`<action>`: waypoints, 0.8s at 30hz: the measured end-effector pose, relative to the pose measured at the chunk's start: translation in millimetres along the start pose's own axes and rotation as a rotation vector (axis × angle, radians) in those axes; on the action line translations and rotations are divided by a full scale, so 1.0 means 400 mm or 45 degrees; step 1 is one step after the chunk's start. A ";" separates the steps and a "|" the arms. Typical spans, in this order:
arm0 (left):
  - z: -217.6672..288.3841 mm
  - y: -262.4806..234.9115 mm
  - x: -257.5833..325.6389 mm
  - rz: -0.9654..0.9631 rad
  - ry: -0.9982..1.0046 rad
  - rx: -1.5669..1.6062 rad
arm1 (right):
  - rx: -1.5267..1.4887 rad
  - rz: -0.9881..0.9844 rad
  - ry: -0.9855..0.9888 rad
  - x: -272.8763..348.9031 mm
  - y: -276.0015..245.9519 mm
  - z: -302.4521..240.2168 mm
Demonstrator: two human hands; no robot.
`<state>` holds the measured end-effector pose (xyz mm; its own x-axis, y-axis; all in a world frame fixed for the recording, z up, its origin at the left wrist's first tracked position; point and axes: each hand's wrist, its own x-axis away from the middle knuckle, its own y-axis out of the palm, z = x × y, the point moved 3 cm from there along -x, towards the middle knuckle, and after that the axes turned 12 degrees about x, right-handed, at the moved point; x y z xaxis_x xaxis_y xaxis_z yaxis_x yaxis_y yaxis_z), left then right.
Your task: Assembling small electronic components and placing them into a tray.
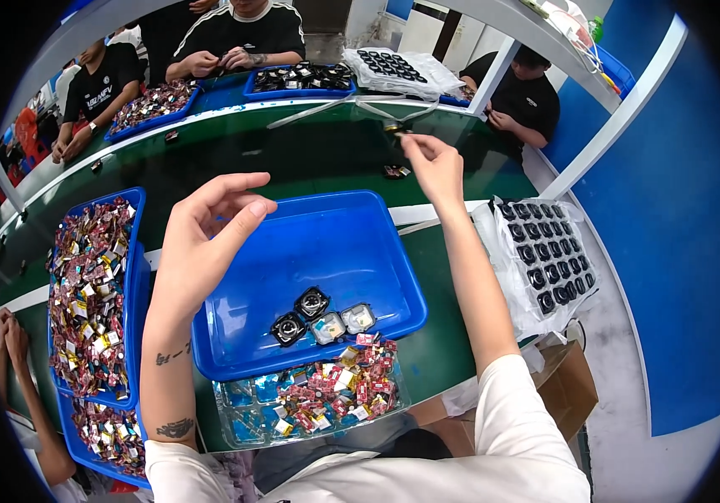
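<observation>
My left hand hangs over the back left corner of a blue plastic bin, fingers apart and holding nothing. My right hand reaches out over the green belt, thumb and finger pinched at a small black part with a yellowish patch. Another small black part lies on the belt below that hand. In the bin sit two black square housings with round centres and two pale-topped square pieces.
A clear compartment tray heaped with small red circuit boards stands before the bin. Blue trays of similar boards stack at left. Black housings fill a white-lined tray at right. Co-workers sit across the belt; white posts frame it.
</observation>
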<state>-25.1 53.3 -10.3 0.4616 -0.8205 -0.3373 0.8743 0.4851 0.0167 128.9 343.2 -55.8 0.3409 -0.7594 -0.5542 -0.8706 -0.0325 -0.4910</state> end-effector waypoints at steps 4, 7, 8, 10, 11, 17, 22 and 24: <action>0.001 0.001 -0.003 0.044 0.079 -0.091 | 0.529 0.302 0.246 -0.085 -0.026 0.245; -0.005 -0.028 0.008 0.029 0.042 -0.142 | 0.830 0.199 0.550 -0.110 -0.014 0.341; -0.004 -0.023 0.006 0.005 0.066 -0.146 | 0.965 0.210 0.651 -0.126 -0.032 0.403; -0.006 -0.029 0.007 0.022 0.099 -0.211 | 0.991 0.082 0.891 -0.128 -0.037 0.433; -0.009 -0.022 0.003 0.020 0.127 -0.226 | 0.997 0.063 0.984 -0.133 -0.057 0.461; -0.030 -0.013 -0.015 0.001 0.099 -0.308 | 1.280 0.049 1.001 -0.106 -0.041 0.486; -0.026 -0.017 -0.014 0.064 0.090 -0.236 | 1.277 0.161 0.978 -0.120 -0.028 0.458; -0.033 -0.004 -0.021 0.075 0.091 -0.229 | 1.285 0.276 0.989 -0.127 -0.065 0.494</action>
<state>-32.4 63.5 -20.1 0.4937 -0.7687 -0.4067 0.8024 0.5829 -0.1277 204.4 511.1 -147.7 -0.3635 -0.8752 -0.3191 -0.1146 0.3820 -0.9170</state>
